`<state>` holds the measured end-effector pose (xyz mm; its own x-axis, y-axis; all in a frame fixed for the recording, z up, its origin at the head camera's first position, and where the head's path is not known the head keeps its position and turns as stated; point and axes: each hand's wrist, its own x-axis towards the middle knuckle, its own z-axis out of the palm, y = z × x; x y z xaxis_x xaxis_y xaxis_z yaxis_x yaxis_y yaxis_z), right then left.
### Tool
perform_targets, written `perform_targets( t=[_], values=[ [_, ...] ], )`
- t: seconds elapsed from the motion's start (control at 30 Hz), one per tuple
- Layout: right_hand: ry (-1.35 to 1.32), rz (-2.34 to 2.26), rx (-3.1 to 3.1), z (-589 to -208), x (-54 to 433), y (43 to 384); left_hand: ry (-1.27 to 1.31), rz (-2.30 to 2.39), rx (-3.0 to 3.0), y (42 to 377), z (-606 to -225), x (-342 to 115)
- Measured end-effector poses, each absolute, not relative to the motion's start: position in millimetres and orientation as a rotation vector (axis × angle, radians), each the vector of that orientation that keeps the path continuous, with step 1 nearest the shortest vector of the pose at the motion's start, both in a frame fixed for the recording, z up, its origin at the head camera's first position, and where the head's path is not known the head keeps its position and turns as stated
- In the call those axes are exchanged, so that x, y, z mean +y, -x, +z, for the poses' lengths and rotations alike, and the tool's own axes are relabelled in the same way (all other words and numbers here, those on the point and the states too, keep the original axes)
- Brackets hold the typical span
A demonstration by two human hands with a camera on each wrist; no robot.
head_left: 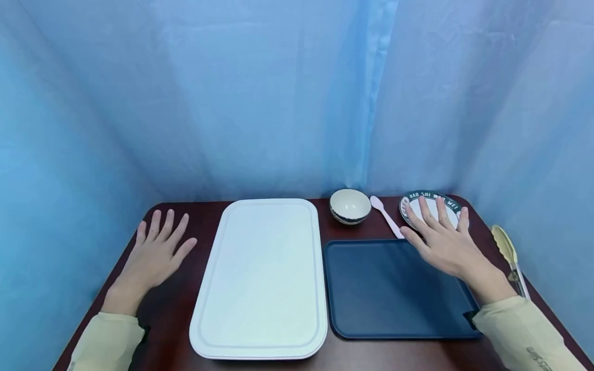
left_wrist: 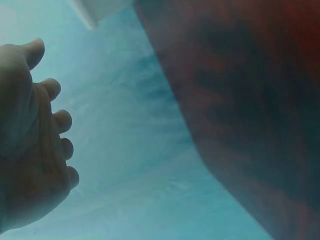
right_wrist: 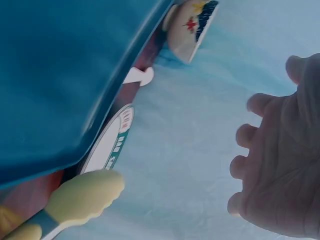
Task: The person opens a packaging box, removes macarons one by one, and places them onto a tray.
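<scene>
Dark red-brown wood: the table point(head_left: 169, 314), with pale blue cloth point(head_left: 255, 103) hanging behind and at both sides. Left hand point(head_left: 155, 255) is over the table's left part, back upward, all five fingers spread apart and holding nothing; nearest to it is the white board point(head_left: 262, 278), which lies just to its right. Right hand point(head_left: 443, 247) is likewise spread, fingers apart, nothing held; seen from the head, it overlaps the far right part of the dark blue tray point(head_left: 390, 293) and the near part of the green-rimmed plate point(right_wrist: 106, 142). Tray lies right of the board, close beside it; plate is beyond the tray, far right. Bowl point(head_left: 350, 204) stands upright left of the plate (its outside carries a red and yellow pattern, per the right wrist view). Pink spoon point(head_left: 386, 217) lies slantwise between bowl and plate. Tongs point(head_left: 506, 245) with pale yellow heads lie along the right edge.
</scene>
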<state>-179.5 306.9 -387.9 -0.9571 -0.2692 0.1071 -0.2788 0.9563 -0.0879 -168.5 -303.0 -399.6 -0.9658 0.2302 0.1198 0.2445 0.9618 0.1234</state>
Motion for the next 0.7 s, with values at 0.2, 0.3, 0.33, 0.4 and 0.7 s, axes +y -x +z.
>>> perform_targets(
  t=[0.2,0.3,0.33,0.4,0.7],
  values=[
    [-0.469,0.359,-2.965,-374,291,179,0.359,-0.245,-3.004,178,-379,-296],
    [-0.533,0.526,-2.927,-365,280,176,0.354,-0.324,-3.027,182,-371,-291],
    [-0.559,0.601,-2.912,-363,276,175,0.359,-0.366,-3.039,182,-369,-289],
    [-0.619,0.774,-2.889,-359,267,174,0.374,-0.519,-3.071,182,-367,-286],
    [-0.668,1.455,-2.803,-376,236,172,0.414,-1.317,-3.063,176,-378,-288]
  ],
)
